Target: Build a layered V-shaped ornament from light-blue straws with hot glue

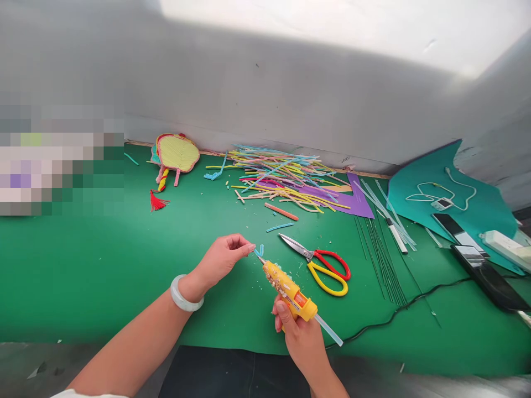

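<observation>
My right hand (301, 337) grips a yellow hot-glue gun (288, 290) by its handle, a clear glue stick poking out of its back. The gun's nozzle points up-left at a small bent blue strip (260, 251). My left hand (222, 258), with a pale bangle on the wrist, pinches that blue strip between closed fingertips just above the green felt table (103, 265). Nozzle tip and strip meet or nearly meet.
Scissors (321, 262) with red and yellow handles lie right of the gun. A pile of coloured strips (282, 177) sits at the back, a yellow woven fan shape (177, 153) with a red tassel to its left. Thin green wires (381, 254), phones (485, 268), a black cable and teal felt lie right.
</observation>
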Available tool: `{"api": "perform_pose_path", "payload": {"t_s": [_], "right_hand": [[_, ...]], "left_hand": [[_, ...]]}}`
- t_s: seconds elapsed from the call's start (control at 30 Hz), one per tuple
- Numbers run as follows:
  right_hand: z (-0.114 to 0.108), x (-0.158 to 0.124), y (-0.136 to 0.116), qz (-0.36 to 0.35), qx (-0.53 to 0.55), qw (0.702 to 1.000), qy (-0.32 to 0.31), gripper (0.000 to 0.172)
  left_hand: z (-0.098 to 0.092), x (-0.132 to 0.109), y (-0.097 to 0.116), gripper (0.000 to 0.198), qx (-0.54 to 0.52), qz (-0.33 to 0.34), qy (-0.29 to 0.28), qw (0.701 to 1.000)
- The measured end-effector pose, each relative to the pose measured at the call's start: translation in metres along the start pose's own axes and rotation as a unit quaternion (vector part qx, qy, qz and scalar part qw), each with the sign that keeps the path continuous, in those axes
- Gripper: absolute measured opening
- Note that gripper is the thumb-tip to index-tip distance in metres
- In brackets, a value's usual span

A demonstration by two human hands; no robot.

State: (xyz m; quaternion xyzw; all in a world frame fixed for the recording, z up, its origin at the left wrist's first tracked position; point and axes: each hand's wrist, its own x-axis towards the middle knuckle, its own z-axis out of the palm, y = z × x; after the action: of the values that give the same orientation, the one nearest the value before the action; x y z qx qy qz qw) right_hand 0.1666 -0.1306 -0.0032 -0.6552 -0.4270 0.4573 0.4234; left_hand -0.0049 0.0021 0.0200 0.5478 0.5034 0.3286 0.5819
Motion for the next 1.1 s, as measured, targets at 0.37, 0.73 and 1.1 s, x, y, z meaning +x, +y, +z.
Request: {"api": "perform_pose_path", "payload": {"t_s": [0.37, 0.73, 1.1], "right_hand": [[0.005, -0.003, -0.005, -0.027, -0.034, 0.998, 0.034, 0.053], [0.002, 0.005, 0.014, -0.075, -0.047, 0.996, 0.001, 0.044], [0.003, 0.007, 0.015, -0.094, -0.061, 0.994, 0.003, 0.039]], "left_hand": [[0.000, -0.001, 0.001, 0.034, 0.005, -0.002, -0.003, 1.000], [-0.001, -0.001, 0.000, 0.033, 0.006, -0.005, -0.010, 1.000], [0.001, 0.000, 0.001, 0.034, 0.013, -0.009, -0.008, 1.000]]}}
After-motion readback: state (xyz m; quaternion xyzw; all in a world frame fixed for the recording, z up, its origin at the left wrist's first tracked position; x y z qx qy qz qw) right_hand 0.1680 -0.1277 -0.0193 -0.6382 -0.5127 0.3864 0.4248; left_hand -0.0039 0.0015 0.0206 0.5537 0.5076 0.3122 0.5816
